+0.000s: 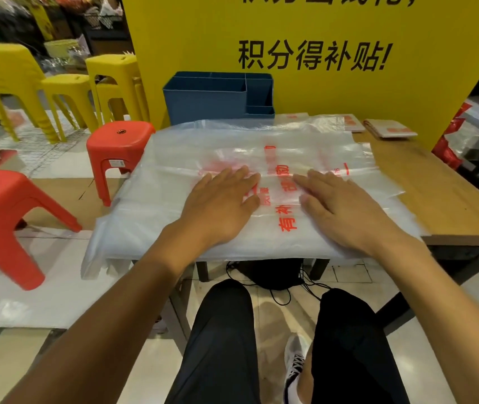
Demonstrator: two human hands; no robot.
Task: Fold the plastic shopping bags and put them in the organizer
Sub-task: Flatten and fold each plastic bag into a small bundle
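Note:
A large clear plastic shopping bag [174, 170] with red print lies spread flat over the wooden table [451, 205], its left end hanging past the table edge. My left hand [220, 202] and my right hand [340, 208] press flat on the bag side by side, fingers straight and pointing away from me. A blue organizer [203, 100] with several compartments stands at the back of the table against the yellow board. Folded bags [389, 130] lie at the back right of the table.
Red stools [116, 150] stand left of the table, with yellow stools [110, 83] behind them. A yellow board [407, 91] with black characters rises behind the table. Cables and a dark bag [273, 272] lie under the table by my legs.

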